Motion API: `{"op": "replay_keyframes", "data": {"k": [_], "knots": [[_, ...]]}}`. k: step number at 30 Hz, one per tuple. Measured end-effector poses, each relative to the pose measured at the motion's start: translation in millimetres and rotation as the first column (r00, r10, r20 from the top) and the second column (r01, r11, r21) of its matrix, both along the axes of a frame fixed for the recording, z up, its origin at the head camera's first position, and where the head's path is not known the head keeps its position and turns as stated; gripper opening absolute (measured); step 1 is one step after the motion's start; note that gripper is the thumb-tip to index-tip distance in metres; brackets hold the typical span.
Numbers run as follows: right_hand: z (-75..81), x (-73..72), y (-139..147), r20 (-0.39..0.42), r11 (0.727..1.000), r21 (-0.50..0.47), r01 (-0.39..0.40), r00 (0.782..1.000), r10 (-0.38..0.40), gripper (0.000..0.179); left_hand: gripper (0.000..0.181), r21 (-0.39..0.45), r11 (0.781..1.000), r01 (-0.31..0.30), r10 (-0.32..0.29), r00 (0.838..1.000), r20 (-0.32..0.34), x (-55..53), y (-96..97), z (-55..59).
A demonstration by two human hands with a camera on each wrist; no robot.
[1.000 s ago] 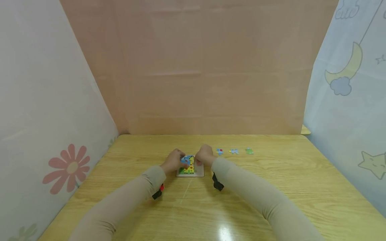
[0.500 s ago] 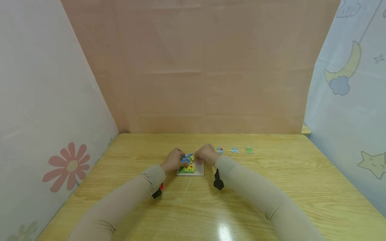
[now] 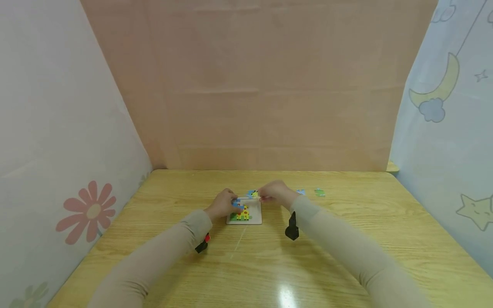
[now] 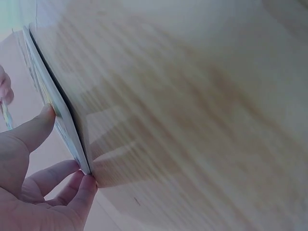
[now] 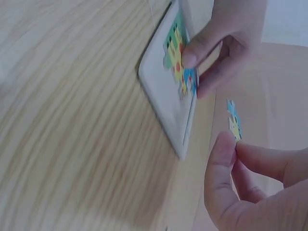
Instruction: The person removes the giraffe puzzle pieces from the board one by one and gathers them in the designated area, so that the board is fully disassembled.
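Observation:
A pale square puzzle tray (image 3: 256,217) lies on the table with joined giraffe puzzle pieces (image 3: 242,214) in its left part. At the tray's left side my left hand (image 3: 223,204) holds it, thumb over the pieces and the other fingers at the edge, as the left wrist view shows. Thumb and fingers of my right hand (image 3: 278,192) pinch a blue-and-yellow puzzle piece (image 5: 234,120). That piece is lifted off the tray, above its back edge. Bare tray surface shows at the back and right. The left thumb covers part of the joined pieces.
To the right on the wooden table (image 3: 346,222) lie a light blue puzzle piece (image 3: 300,192) and a green one (image 3: 320,192). A brown backdrop (image 3: 246,107) rises behind the table, with pale printed panels on both sides.
My right hand has moved up and right, carrying the blue-and-yellow puzzle piece out of the tray. It now blocks the loose piece with the red dot. The left hand stays put.

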State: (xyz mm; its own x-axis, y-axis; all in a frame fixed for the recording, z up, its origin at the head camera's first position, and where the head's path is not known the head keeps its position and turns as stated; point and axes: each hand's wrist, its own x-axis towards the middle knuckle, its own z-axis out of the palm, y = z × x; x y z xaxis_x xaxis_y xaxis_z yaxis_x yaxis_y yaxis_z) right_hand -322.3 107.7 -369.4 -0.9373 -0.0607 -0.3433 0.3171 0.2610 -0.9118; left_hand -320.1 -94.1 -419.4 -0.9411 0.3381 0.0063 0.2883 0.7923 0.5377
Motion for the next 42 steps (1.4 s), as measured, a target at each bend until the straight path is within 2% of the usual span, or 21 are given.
{"op": "replay_keyframes", "data": {"k": [8, 16, 21, 28, 33, 38, 42], "knots": [[6.3, 4.9, 37, -0.027, 0.998, 0.068, -0.012, 1.0, 0.013, 0.031, 0.06, -0.004, 1.0, -0.01, 0.01, 1.0, 0.01, 0.7, -0.3, 0.6], [0.1, 9.0, 63, 0.007, 0.999, 0.045, -0.024, 1.0, 0.024, 0.035, 0.063, 0.025, 1.0, -0.003, 0.002, 1.0, 0.028, 0.7, -2.1, 0.9], [-5.4, 13.8, 75, 0.052, 0.998, 0.064, -0.028, 0.998, 0.025, 0.031, 0.066, 0.025, 1.0, -0.006, 0.005, 0.999, 0.043, 0.0, -3.3, 1.4], [-17.8, 18.5, 87, 0.062, 0.987, 0.162, -0.007, 0.998, -0.003, 0.027, 0.068, 0.004, 1.0, -0.021, 0.02, 0.997, 0.079, 4.1, -2.7, 4.6], [-26.9, 18.1, 91, 0.03, 0.97, 0.241, 0.014, 0.999, -0.022, 0.022, 0.068, 0.01, 1.0, -0.025, 0.025, 0.996, 0.087, 6.9, -1.4, 5.9], [-28.9, 17.5, 92, -0.002, 0.966, 0.256, 0.039, 0.999, -0.04, 0.019, 0.067, -0.017, 1.0, -0.015, 0.016, 0.998, 0.064, 6.6, -1.0, 5.8], [-28.2, 16.6, 92, 0.001, 0.964, 0.259, 0.055, 0.998, -0.058, 0.021, 0.067, -0.025, 1.0, -0.016, 0.017, 0.998, 0.064, 6.9, -0.6, 6.5]]}}
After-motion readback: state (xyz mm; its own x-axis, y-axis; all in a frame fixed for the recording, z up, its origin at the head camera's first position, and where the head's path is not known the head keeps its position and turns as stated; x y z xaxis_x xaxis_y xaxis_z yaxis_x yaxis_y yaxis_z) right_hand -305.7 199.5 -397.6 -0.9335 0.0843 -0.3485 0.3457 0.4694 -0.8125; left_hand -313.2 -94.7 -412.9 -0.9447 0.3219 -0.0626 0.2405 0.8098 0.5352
